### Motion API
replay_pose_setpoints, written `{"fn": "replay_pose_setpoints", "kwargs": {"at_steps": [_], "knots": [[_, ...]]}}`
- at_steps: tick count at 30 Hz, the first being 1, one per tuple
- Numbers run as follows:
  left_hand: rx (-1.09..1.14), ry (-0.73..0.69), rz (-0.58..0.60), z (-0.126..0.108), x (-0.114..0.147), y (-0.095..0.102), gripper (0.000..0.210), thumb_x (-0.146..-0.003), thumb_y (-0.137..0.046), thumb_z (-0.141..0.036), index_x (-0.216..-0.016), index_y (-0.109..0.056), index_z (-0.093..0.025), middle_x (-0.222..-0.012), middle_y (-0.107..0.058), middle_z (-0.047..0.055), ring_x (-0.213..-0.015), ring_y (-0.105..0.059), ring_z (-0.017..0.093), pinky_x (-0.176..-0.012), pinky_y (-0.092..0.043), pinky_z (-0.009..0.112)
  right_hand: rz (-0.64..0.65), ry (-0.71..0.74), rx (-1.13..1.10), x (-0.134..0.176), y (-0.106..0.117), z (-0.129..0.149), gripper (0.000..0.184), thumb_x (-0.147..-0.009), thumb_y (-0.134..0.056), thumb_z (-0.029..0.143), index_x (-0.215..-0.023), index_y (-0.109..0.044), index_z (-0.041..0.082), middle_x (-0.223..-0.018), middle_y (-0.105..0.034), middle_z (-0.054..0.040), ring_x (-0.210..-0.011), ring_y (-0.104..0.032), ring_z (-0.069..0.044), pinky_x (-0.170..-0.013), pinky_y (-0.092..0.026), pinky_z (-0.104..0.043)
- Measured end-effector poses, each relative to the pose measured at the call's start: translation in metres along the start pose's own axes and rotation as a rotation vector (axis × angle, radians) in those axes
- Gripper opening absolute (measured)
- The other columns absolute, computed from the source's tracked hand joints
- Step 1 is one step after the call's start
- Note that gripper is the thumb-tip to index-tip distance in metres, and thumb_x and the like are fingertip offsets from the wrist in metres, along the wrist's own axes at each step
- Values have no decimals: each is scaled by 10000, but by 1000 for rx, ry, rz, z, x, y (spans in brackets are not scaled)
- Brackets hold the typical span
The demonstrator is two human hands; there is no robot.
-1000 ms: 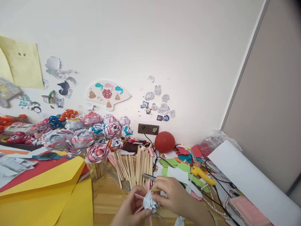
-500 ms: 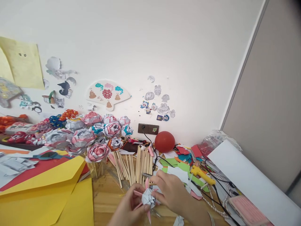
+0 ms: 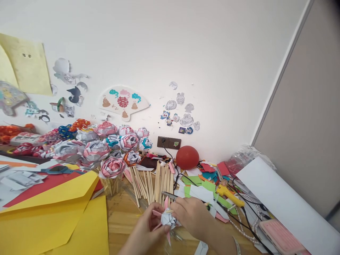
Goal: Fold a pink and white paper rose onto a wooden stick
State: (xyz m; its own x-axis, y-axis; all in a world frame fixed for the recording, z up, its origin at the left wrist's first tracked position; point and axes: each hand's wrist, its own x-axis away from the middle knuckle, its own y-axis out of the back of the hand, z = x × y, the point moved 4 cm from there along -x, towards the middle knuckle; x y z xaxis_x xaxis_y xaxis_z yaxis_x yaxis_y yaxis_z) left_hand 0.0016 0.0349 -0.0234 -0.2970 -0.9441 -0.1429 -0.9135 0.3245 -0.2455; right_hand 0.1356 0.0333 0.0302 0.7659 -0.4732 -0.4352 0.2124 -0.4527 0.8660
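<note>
My left hand (image 3: pixel 148 226) is closed around a small paper flower (image 3: pixel 168 219), white in the middle with narrow pink petals sticking out. Above its right side, my right hand (image 3: pixel 190 216) is closed in a pinch. The pale tip of a thin wooden stick (image 3: pixel 169 211) shows between those fingers and the white folds; its rest is hidden. A dark metal blade or tweezer tip (image 3: pixel 169 195) lies just beyond the right fingers, and I cannot tell whether they touch it. Several wooden sticks (image 3: pixel 164 180) lie on the wooden table (image 3: pixel 120 226) behind the flower.
Finished paper flowers (image 3: pixel 113 167) stand bunched at left, behind yellow paper (image 3: pixel 53 216). A red balloon (image 3: pixel 187 157), paper scraps (image 3: pixel 203 193), a yellow glue gun (image 3: pixel 230 195) with its cord and a pink keyboard-like object (image 3: pixel 281 233) are on the right. A folded white strip (image 3: pixel 201 248) lies near the front edge.
The view has shifted slightly. My right fingers have drawn closer together over the flower, and the stick tip now shows more clearly at its top. My left hand keeps its hold.
</note>
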Motion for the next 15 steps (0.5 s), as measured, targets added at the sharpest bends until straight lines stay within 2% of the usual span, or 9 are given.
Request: {"fn": "replay_pose_setpoints", "kwargs": {"at_steps": [2,4,9,15], "knots": [[-12,10,-8,-3,0,-1,396,-537,-789,-339,-742,-482,-196,-661,-572,-37,-657,-574,150,-634,-404,257,-26,10,-11,1,0,1,157,-883,-378,177,-834,-528,187,-723,-560,-11,-597,-495,-149,-503,-305,-267],[-18,11,-10,-4,0,-1,388,-536,-791,-328,-737,-487,-194,-657,-566,-40,-657,-568,146,-639,-404,257,-52,1,-60,0,2,1,205,-892,-355,179,-773,-522,183,-705,-560,-17,-612,-496,-151,-529,-320,-265],[-30,1,-9,-2,1,-1,342,-562,-779,-269,-746,-500,-195,-668,-564,-40,-683,-569,153,-656,-405,259,-78,6,-234,0,11,1,238,-918,-301,200,-856,-530,171,-725,-584,-23,-638,-519,-133,-569,-345,-238],[-62,-6,-20,0,2,-1,321,-576,-766,-231,-760,-507,-192,-673,-553,-39,-679,-559,149,-644,-400,251,-44,79,22,3,8,5,203,-890,-348,164,-770,-510,191,-631,-527,1,-514,-439,-137,-477,-241,-261]]}}
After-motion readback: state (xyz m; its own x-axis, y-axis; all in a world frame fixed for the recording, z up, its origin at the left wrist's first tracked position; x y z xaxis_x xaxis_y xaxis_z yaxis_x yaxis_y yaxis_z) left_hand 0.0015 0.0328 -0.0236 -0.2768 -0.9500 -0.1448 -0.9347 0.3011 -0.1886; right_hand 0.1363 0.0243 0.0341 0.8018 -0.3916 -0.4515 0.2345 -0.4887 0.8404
